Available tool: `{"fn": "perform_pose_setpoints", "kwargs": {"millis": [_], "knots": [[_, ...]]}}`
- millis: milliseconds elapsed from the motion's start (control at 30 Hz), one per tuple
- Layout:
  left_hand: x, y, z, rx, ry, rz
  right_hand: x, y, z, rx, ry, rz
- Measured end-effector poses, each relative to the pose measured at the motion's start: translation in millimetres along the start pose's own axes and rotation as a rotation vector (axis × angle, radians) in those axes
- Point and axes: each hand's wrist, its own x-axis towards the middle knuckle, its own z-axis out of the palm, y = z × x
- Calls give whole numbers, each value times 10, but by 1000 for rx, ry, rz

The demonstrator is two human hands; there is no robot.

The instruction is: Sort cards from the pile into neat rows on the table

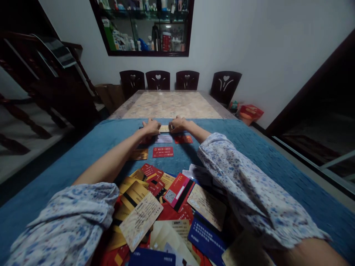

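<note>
At the far side of the blue cloth, a pale yellow card lies between my two hands. My left hand has its fingers closed on the left end, and my right hand grips the right end. Just nearer to me are a white-purple card and a red card with gold marks. Closer still lie a red card with white print and a gold card. Another dark red card is partly hidden under my left wrist.
A loose pile of overlapping cards in red, gold, white and blue spreads between my forearms. The blue cloth covers the near part of a long marble-patterned table. Dark chairs stand beyond it.
</note>
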Motion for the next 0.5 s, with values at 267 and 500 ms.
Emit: {"fn": "perform_pose_setpoints", "kwargs": {"millis": [267, 500], "knots": [[73, -19, -3, 30, -63, -3, 25, -72, -6, -6, -3, 14], [84, 14, -56, 86, -101, -39, 143, -66, 35, 12, 13, 24]]}}
